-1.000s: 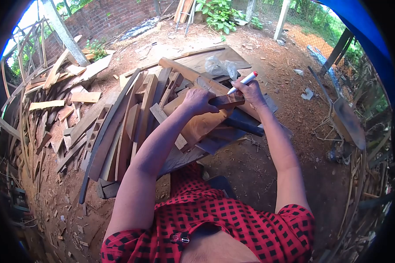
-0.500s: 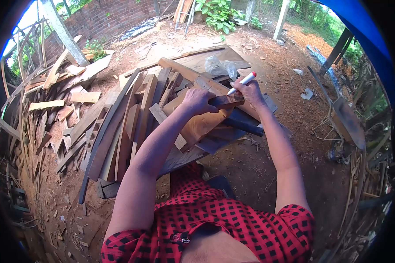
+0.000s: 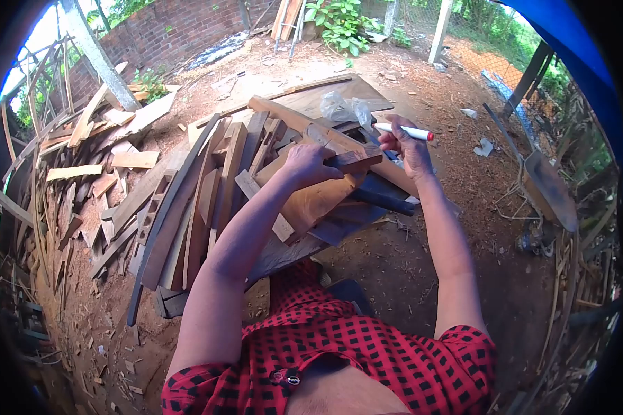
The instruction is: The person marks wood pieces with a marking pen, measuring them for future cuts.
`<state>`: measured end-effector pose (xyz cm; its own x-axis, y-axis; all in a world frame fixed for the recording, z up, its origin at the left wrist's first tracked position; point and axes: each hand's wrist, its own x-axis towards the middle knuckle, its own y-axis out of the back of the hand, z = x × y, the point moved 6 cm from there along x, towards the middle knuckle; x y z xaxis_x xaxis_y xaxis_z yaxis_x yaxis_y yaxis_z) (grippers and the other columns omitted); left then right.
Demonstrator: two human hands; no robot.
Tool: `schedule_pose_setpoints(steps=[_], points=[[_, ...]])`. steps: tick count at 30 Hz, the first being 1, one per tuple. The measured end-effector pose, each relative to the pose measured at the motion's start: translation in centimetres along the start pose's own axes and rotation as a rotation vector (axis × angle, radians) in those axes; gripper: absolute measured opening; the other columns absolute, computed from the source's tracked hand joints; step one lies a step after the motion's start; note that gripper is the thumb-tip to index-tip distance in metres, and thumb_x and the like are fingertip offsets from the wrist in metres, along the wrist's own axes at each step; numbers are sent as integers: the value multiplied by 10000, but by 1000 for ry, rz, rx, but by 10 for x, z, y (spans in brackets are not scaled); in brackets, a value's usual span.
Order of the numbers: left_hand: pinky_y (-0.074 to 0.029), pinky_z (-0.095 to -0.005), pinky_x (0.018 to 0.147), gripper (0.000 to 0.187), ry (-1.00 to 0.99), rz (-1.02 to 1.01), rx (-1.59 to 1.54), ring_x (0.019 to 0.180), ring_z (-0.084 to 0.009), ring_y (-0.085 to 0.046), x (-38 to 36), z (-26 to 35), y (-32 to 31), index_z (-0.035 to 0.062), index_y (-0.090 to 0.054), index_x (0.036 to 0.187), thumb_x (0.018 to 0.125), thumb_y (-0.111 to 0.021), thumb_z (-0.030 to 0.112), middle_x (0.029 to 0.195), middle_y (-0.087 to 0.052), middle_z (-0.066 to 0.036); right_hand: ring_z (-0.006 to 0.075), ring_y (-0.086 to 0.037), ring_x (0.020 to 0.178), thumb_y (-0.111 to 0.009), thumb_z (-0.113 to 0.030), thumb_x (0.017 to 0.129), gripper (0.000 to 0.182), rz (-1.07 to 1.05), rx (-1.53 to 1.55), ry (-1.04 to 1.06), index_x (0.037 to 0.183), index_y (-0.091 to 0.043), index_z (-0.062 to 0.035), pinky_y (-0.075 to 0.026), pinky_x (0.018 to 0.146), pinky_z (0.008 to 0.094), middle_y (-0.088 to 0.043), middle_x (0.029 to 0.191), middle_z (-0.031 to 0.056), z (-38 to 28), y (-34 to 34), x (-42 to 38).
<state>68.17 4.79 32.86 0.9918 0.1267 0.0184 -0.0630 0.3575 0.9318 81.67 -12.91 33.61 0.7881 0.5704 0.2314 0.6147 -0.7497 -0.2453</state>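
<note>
My left hand [image 3: 309, 164] grips the near end of a short, dark brown wood block [image 3: 356, 162], fingers closed round it, above the stacked timber. In my right hand [image 3: 410, 149] is a white marker pen [image 3: 405, 131] with a red end, pinched between thumb and fingers. The pen's tip points left and is apart from the block. Below the block lies a wide, orange-brown wooden board [image 3: 318, 200]. A dark tube-like piece [image 3: 384, 194] sticks out to the right under my hands.
Long planks [image 3: 187, 207] lie piled on the work table at the left. Clear plastic bags [image 3: 345, 107] rest at its far side. Scrap wood [image 3: 135, 160] covers the ground farther left. A wheelbarrow [image 3: 550, 190] stands at the right, and a brick wall [image 3: 152, 36] runs behind.
My right hand has moved right, away from the block, and the pen has turned so its red end points right. The left hand still holds the block, which is tilted slightly differently.
</note>
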Motion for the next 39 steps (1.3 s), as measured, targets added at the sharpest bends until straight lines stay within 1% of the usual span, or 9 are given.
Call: schedule_pose_setpoints(steps=[4, 6, 10, 16, 18, 25, 30, 35, 39], points=[[-476, -355, 855, 622, 53, 2, -103, 951, -243, -638, 6, -14, 1, 132, -665, 1154, 709, -710, 564, 1025, -684, -101, 141, -631, 850, -655, -195, 886, 293, -85, -182, 115, 1125, -578, -44, -513, 785, 266, -656, 920, 72, 2, 5, -3], [-483, -303, 802, 655, 9, -212, -440, 894, -170, -623, 11, -15, -7, 84, -664, 1146, 748, -680, 604, 995, -681, -77, 132, -590, 991, -674, -148, 867, 316, -159, -247, 137, 1146, -553, -62, -479, 864, 264, -636, 1028, 75, -3, -3, -9], [-480, -274, 757, 696, -54, -307, -666, 844, -138, -601, 3, -9, -8, 14, -647, 1135, 767, -673, 604, 950, -666, -80, 113, -596, 926, -694, -141, 849, 348, -146, -131, 133, 1156, -545, -72, -495, 801, 261, -621, 1005, 52, 1, -7, -10], [-485, -278, 740, 708, 168, -426, -989, 837, -146, -607, -9, -25, -32, -40, -613, 1119, 770, -696, 570, 885, -648, -71, 62, -582, 678, -707, -171, 833, 285, -113, -121, 16, 1057, -561, -74, -480, 562, 204, -605, 848, 14, 18, -14, -6], [-480, -278, 736, 673, -18, -450, -860, 831, -135, -606, -8, -24, -33, -28, -635, 1082, 760, -709, 559, 875, -647, -55, 66, -563, 622, -721, -170, 816, 244, -25, -171, -29, 988, -571, -85, -456, 497, 205, -596, 808, 11, 25, -15, -3], [-471, -274, 708, 597, 63, -235, -627, 790, -117, -602, -13, -38, -29, 21, -675, 1023, 718, -752, 529, 840, -649, -41, 71, -541, 603, -737, -177, 793, 236, 38, -371, 45, 946, -568, -113, -428, 446, 219, -576, 782, 0, 61, -11, 12], [-490, -378, 754, 527, 46, 38, -109, 830, -282, -642, -32, -18, -13, 132, -665, 1014, 662, -753, 514, 847, -670, -110, 70, -565, 689, -720, -187, 808, 220, -42, -249, -92, 957, -578, -112, -465, 535, 220, -585, 816, -11, 58, -20, -2], [-468, -420, 704, 477, -93, 218, 156, 834, -285, -606, -38, 2, -22, 110, -566, 943, 675, -708, 478, 804, -642, -88, 60, -575, 723, -699, -173, 824, 222, -50, -201, -40, 1001, -581, -109, -472, 605, 196, -595, 855, -17, 61, -13, -4], [-446, -419, 719, 523, -64, 255, 254, 837, -284, -574, -44, 6, -24, 134, -553, 1051, 694, -707, 485, 840, -626, -75, 60, -576, 754, -693, -155, 827, 249, -52, -155, -117, 1037, -575, -91, -478, 657, 202, -594, 867, -11, 57, -17, -10]])
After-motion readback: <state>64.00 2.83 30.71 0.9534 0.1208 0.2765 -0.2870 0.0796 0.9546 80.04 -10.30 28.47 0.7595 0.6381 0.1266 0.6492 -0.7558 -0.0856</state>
